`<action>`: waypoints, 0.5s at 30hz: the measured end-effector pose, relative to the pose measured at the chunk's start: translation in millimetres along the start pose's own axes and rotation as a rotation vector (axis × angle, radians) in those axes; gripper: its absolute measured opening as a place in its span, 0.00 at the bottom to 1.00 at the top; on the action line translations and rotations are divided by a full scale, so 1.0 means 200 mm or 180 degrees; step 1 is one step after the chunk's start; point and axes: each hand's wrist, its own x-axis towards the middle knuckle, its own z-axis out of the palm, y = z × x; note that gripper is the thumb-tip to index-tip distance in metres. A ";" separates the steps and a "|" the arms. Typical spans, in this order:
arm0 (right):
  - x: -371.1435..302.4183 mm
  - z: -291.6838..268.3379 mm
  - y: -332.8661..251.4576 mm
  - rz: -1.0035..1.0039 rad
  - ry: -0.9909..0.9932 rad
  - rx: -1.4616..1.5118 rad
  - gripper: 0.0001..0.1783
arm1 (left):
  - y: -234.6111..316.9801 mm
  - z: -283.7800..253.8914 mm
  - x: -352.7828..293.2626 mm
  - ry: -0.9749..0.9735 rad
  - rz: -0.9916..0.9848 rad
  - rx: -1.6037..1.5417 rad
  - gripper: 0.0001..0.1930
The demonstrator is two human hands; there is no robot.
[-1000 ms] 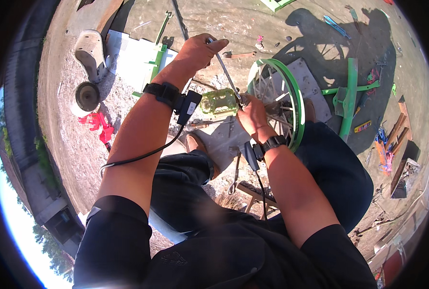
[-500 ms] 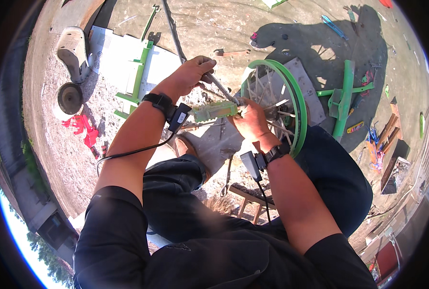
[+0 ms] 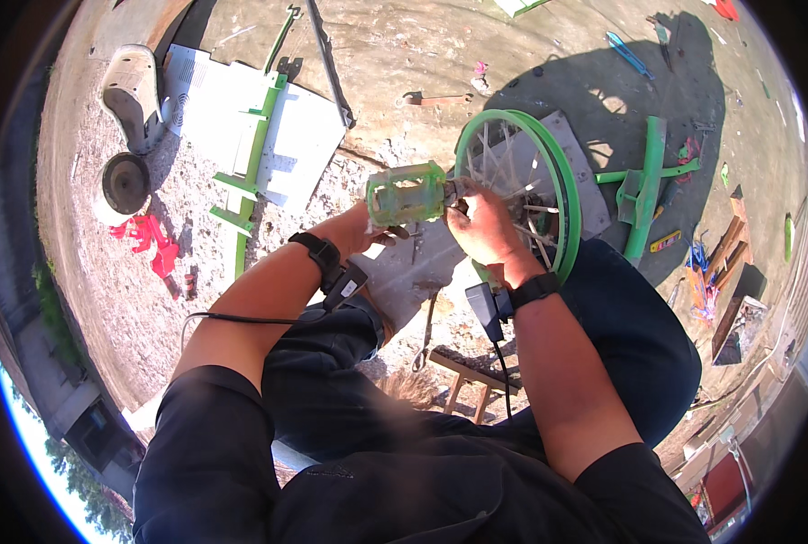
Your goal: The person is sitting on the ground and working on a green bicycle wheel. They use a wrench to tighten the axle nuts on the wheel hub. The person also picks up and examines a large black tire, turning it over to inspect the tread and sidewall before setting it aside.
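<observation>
the left hand (image 3: pixel 367 231) cups a green pedal (image 3: pixel 406 193) from below, fingers curled around its underside so the pedal sits in the grip, roughly level and out in front of the knees. the right hand (image 3: pixel 481 227) is closed at the inner end of the pedal, where it meets the hub of a green wheel (image 3: pixel 562 195); its fingers are pressed together there, though what exactly they pinch is hidden by the hand itself. the wheel stands on edge just beside the right knee, its spokes showing behind the right hand, and a grey board (image 3: pixel 574 150) lies behind it. both wrists wear dark bands, each with a small box and a cable. a wooden stool (image 3: pixel 463 381) shows between the legs. on the ground to the left lie a white panel (image 3: pixel 241 127) with a green frame (image 3: pixel 254 172) across it, a round dark disc (image 3: pixel 125 181) and some red pieces (image 3: pixel 150 240). a green t-shaped bracket (image 3: pixel 644 181) lies well apart to the right.
</observation>
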 end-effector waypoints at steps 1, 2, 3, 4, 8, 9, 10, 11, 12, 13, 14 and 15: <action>0.00 0.01 -0.01 0.0021 -0.0010 -0.0093 0.13 | -0.04 0.06 -0.03 0.0228 0.0061 0.0267 0.15; 0.00 0.00 -0.02 0.0029 0.0001 -0.0195 0.13 | -0.04 0.11 -0.06 0.0448 -0.0096 0.0247 0.16; 0.00 -0.01 -0.03 0.0038 0.0013 -0.0296 0.13 | -0.04 0.15 -0.08 0.0667 -0.0251 0.0226 0.18; -0.01 0.00 -0.03 0.0008 -0.0010 -0.0384 0.13 | -0.06 0.17 -0.11 0.0733 -0.0323 0.0304 0.21; 0.00 0.00 -0.03 0.0055 -0.0031 -0.0309 0.13 | -0.10 0.29 -0.24 0.0500 -0.0538 -0.0015 0.21; 0.00 0.00 -0.03 0.0048 -0.0013 -0.0206 0.13 | -0.14 0.31 -0.26 0.0501 -0.0490 -0.0088 0.22; 0.00 0.00 -0.04 0.0037 -0.0004 -0.0097 0.13 | -0.16 0.33 -0.28 0.0512 -0.0443 -0.0168 0.23; 0.01 -0.01 -0.05 0.0116 -0.0069 -0.0088 0.13 | -0.18 0.35 -0.30 0.0523 -0.0395 -0.0248 0.24; 0.01 -0.02 -0.06 0.0195 -0.0137 -0.0078 0.14 | -0.20 0.37 -0.32 0.0613 -0.0435 -0.0418 0.21; 0.02 -0.03 -0.07 0.0277 -0.0193 -0.0089 0.14 | -0.19 0.40 -0.36 0.0626 -0.0409 -0.0427 0.21; 0.01 -0.02 -0.06 0.0143 -0.0071 -0.0394 0.15 | -0.18 0.44 -0.40 0.0628 -0.0384 -0.0433 0.21; 0.01 -0.02 -0.05 0.0129 -0.0039 -0.0394 0.15 | -0.18 0.48 -0.44 0.0631 -0.0359 -0.0441 0.21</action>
